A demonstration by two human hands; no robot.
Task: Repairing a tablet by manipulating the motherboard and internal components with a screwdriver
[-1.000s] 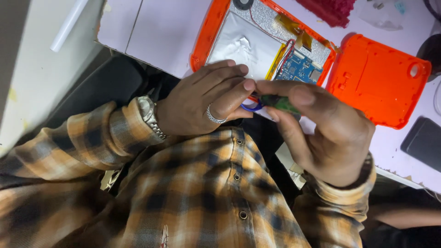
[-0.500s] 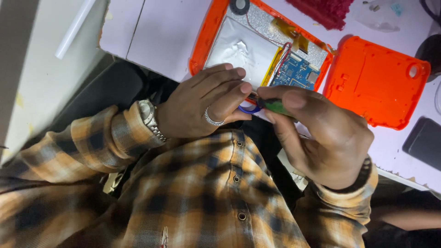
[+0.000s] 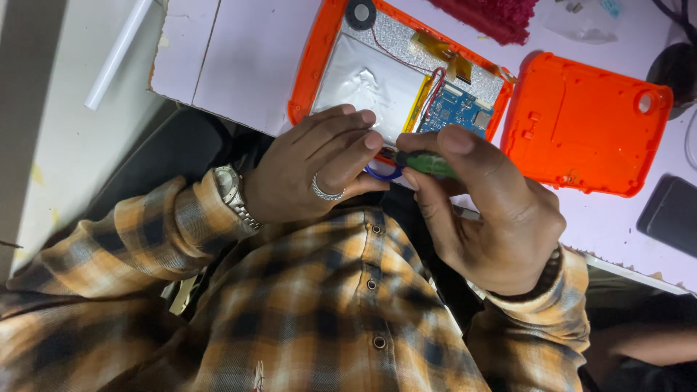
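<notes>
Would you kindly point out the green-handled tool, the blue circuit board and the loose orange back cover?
green-handled tool (image 3: 430, 164), head view, on its green handle.
blue circuit board (image 3: 456, 110), head view, middle of the board.
orange back cover (image 3: 581, 123), head view, on its flat inner face.

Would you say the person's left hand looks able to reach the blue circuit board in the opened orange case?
Probably yes: the left hand lies beside the uncovered blue circuit board, with nothing lying between them, though its fingers now meet the green tool.

You sit at an electronics repair bench: an opened tablet (image 3: 396, 72) shows its battery (image 3: 363, 83) and circuit board (image 3: 456, 110), its orange back cover (image 3: 581, 127) alongside.
</notes>
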